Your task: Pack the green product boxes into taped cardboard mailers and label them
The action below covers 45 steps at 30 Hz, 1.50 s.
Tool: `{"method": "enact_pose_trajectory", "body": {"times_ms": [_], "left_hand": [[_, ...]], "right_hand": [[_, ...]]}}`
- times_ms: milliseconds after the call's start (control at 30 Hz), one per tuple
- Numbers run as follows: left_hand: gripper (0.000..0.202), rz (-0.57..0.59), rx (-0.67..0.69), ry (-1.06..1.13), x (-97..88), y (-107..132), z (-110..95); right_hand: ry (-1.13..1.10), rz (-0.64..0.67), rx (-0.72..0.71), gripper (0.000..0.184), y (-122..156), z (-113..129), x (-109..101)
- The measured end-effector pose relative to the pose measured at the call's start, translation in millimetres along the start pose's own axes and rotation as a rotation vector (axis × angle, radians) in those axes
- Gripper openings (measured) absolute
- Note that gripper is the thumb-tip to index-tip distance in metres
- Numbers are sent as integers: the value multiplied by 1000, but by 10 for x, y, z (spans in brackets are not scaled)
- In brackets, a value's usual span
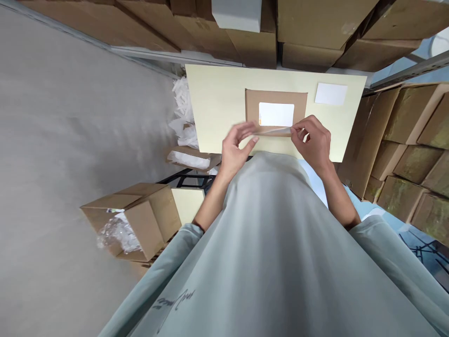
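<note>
A flat brown cardboard box (251, 99) lies on the pale yellow tabletop (217, 103) in front of me. On its upper face is a white label (276, 114) with a small orange mark at one corner. My right hand (313, 140) pinches the end of a thin pale strip (277, 131) at the box's near right corner; what the strip is made of I cannot make out. Over the near left corner, my left hand (238, 146) is open, thumb and fingers apart, its fingertips a little blurred close to the strip's other end.
A white card (331, 94) lies at the table's right. Large cartons (312, 23) and a white box (236, 14) line the shelf behind. Stacked cartons (403, 135) stand at right. An open carton with clear plastic wrap (119, 234) and white packing scraps (183, 98) are at left.
</note>
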<state>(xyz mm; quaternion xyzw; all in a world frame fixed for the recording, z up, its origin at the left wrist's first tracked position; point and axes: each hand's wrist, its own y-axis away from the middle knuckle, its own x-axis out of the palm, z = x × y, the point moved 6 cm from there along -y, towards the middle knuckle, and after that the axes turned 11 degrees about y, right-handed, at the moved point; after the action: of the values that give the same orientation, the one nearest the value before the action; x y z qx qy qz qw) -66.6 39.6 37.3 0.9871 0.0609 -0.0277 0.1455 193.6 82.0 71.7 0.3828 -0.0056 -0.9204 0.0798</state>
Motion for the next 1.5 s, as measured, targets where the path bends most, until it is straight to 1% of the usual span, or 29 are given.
{"method": "enact_pose_trajectory", "body": {"times_ms": [67, 100, 133, 200, 300, 400, 500, 600, 667, 767, 833, 900, 967, 1067, 1133, 1200, 1333, 1400, 1500], "left_hand": [[69, -172, 38, -23, -135, -62, 101], [75, -227, 45, -29, -186, -86, 153], [76, -251, 41, -26, -215, -104, 206], [68, -226, 10, 15, -214, -120, 303], [49, -174, -64, 84, -147, -93, 398], [41, -188, -129, 146, -94, -59, 423], [37, -187, -196, 220, -60, -54, 410], [37, -150, -238, 225, -67, -66, 380], [37, -114, -227, 199, -96, -82, 360], [40, -69, -164, 178, -165, -119, 355], [42, -35, -120, 180, -206, -158, 382], [43, 8, -94, 175, -226, -221, 442], [44, 51, -86, 150, -220, -321, 530], [44, 87, -57, 90, -158, -544, 672], [42, 91, -15, 47, -85, -719, 756], [38, 87, 24, 9, 4, -886, 843], [30, 56, 42, -66, 138, -1115, 1068], [27, 42, 33, -104, 161, -1162, 1190], [22, 33, 34, -154, 160, -1166, 1326]], "right_hand": [[9, -20, 9, 26, 89, 34, -8], [10, -27, 7, 26, 138, 66, -6], [11, -31, 1, 25, 188, 106, 1], [10, -32, -12, 24, 285, 201, 24], [-3, -28, -19, 23, 400, 341, 57], [-45, -28, -16, 21, 463, 457, 67], [-96, 5, 3, 22, 485, 541, 81], [-152, 46, 46, 24, 494, 600, 111], [-193, 49, 79, 24, 499, 626, 129], [-225, 22, 133, 22, 498, 610, 157], [-234, 0, 173, 21, 478, 528, 191], [-251, -13, 220, 23, 428, 362, 248], [-278, -18, 281, 28, 343, 110, 330], [-309, -30, 361, 32, 154, -344, 466], [-303, -52, 363, 30, 0, -611, 540], [-277, -76, 335, 30, -153, -821, 601], [-221, -52, 293, 32, -365, -1103, 732], [-202, -30, 290, 32, -405, -1196, 792], [-169, -20, 301, 31, -408, -1296, 860]]}}
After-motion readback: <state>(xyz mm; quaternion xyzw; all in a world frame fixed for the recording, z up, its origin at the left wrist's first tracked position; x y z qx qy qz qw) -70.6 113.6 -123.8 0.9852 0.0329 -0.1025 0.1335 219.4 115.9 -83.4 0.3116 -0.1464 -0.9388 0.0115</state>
